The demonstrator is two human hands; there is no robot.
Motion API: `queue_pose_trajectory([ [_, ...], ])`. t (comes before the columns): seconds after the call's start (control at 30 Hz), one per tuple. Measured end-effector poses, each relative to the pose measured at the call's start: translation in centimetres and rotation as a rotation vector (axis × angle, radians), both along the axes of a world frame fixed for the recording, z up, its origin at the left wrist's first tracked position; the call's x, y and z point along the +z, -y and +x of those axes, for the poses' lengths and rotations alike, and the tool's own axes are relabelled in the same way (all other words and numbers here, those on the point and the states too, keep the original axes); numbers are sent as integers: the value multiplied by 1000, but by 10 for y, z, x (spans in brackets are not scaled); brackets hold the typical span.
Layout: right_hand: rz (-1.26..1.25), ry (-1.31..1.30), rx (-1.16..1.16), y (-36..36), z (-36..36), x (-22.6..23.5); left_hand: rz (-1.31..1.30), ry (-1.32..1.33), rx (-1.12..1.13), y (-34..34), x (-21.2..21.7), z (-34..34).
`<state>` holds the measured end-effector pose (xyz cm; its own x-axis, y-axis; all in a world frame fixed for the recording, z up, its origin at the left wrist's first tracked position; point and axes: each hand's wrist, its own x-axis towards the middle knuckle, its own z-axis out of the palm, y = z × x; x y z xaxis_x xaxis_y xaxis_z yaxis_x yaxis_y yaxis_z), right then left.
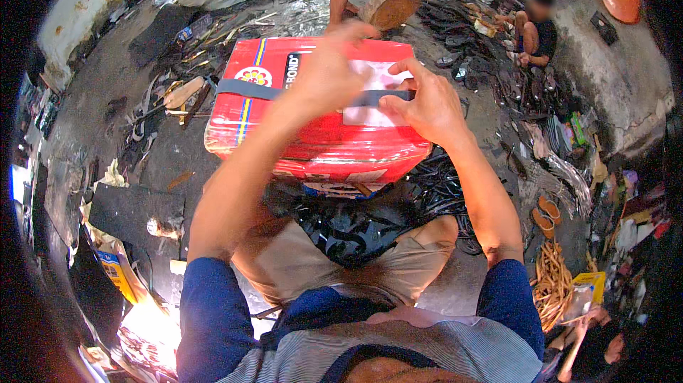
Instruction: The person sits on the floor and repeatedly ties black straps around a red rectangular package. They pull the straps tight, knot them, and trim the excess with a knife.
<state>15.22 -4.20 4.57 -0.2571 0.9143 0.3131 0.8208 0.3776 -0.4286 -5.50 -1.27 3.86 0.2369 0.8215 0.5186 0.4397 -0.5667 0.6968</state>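
A large red box-shaped package [313, 141] wrapped in shiny plastic, with a dark band across it, rests in front of me above my knees. A white paper label [370, 91] lies on its top. My left hand [324, 70] presses flat on the package beside the label, fingers spread. My right hand [423, 102] pinches the label's right edge with thumb and fingers. Black glossy plastic [356, 223] lies on my lap under the package.
Dark floor littered with black straps and sandal parts [491, 48]. A person [533, 30] sits at the upper right; another stands by a round wooden block [389, 7]. Tan sole shapes [551, 280] pile at the right, yellow packets [117, 273] at the left.
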Motion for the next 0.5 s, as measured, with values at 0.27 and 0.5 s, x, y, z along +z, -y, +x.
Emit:
queue_pose_trajectory([
  [0.27, 86, -91, 41, -2, 36, -9, -190, 86, -173, 5, -46, 45],
  [0.5, 223, -16, 141, 4, 45, -10, 137, -93, -11, 12, -46, 46],
])
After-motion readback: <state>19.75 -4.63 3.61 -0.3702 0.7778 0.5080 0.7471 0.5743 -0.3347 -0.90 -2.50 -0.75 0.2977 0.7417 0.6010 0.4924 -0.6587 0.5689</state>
